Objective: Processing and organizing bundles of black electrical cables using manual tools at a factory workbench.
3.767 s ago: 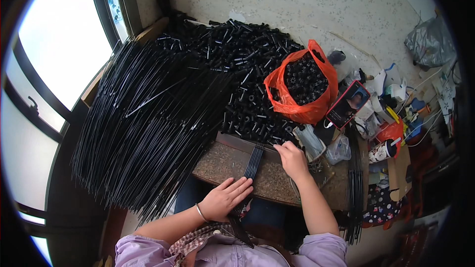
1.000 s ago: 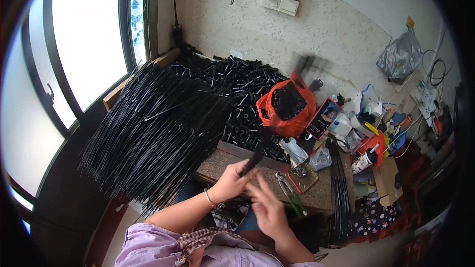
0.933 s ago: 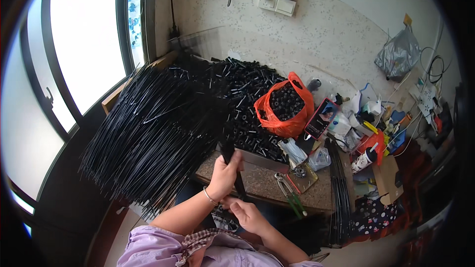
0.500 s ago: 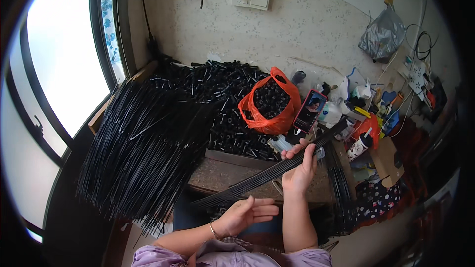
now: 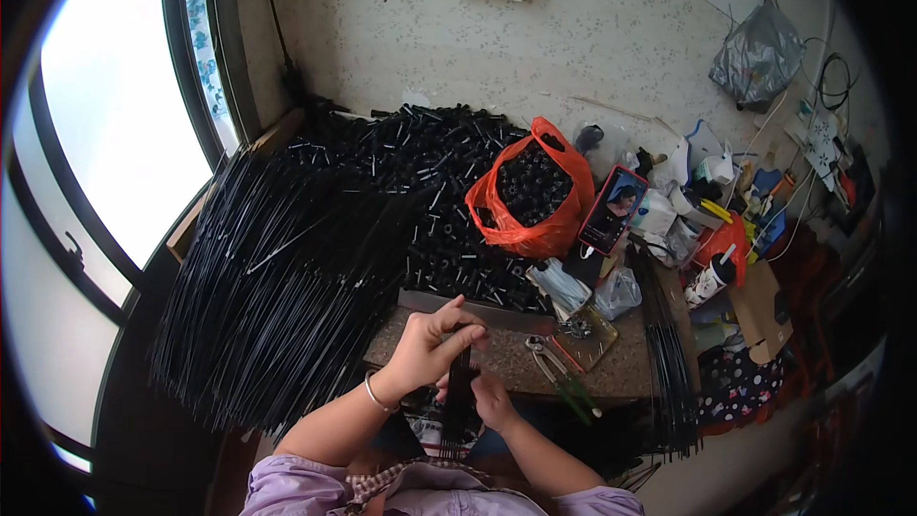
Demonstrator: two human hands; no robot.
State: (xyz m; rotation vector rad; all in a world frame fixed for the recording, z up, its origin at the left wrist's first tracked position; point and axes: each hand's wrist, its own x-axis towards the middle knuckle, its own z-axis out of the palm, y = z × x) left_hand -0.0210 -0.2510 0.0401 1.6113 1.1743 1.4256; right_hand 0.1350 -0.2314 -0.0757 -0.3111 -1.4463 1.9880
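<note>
A bundle of thin black rods [image 5: 460, 406] stands roughly upright before my body, its lower ends over my lap. My left hand [image 5: 428, 344] is closed, thumb and fingers pinched together at the bundle's top end. Lower down, my right hand [image 5: 492, 401] is closed around its side, with the fingers partly hidden behind it. To the left lies a large spread pile of similar black rods [image 5: 277, 306]. Another, smaller bundle of black rods [image 5: 669, 363] hangs over the table edge on the right.
A heap of small black tubular parts [image 5: 430, 162] covers the table's back. An orange plastic bag [image 5: 521, 237] holds more small black parts. Beside it a phone [image 5: 613, 210] leans upright. Green-handled pliers [image 5: 564, 382] lie at the front edge. A patterned cup [image 5: 712, 277] stands at right.
The rod bundle has swung from a long slant across the right to upright before me. My left hand has risen from open to closed at its top; my right hand has come lower and leftward.
</note>
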